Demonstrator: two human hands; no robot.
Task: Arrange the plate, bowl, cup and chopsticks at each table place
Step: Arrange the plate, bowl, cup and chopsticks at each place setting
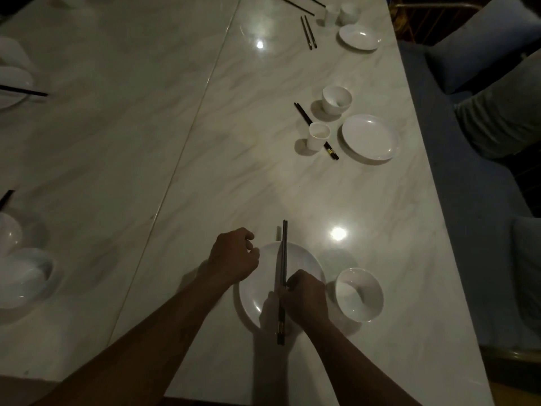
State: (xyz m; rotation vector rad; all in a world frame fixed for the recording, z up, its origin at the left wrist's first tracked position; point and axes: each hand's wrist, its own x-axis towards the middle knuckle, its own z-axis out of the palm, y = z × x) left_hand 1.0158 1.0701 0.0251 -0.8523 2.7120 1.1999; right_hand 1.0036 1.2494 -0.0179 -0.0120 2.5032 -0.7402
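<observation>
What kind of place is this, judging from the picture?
Probably a restaurant dining room: a long marble-look table carries repeated settings of white plate, bowl, cup and dark chopsticks, and an upholstered bench with cushions runs along its right side.

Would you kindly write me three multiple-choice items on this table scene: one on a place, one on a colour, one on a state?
1. Where does the near bowl stand, relative to the near plate? A left, B right, C on it
2. The near plate is: A white, B green, C red
3. The right hand: A lies flat, B grips the chopsticks, C holds a cup

Key: B, the near bowl stands right of the near plate; A, it shows white; B, it curls round the chopsticks over the near plate.
</observation>
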